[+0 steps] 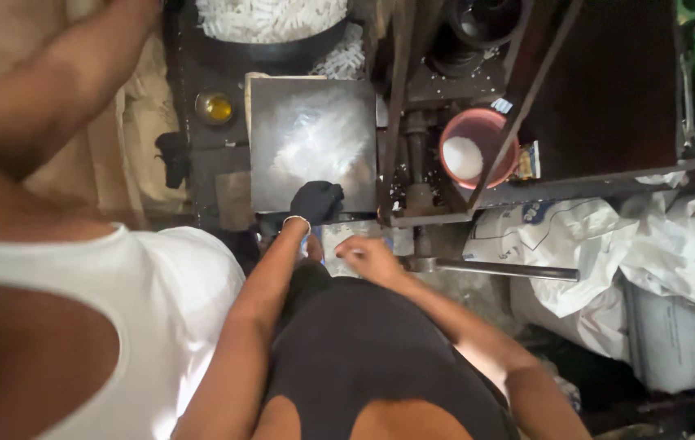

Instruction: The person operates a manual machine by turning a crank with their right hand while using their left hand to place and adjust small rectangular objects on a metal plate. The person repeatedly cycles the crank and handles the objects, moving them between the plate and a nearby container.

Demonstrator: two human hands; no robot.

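Seemingly gloved left hand (pixel 315 201) on metal plate (pixel 312 138)

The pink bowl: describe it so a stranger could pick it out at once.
Start at the square metal plate in the middle, where the gloved left hand rests on its near edge. Look right, past the upright metal bars, to the pink bowl. It is the only round pink thing there, holding a white mound of powder, with a slanted bar crossing it.
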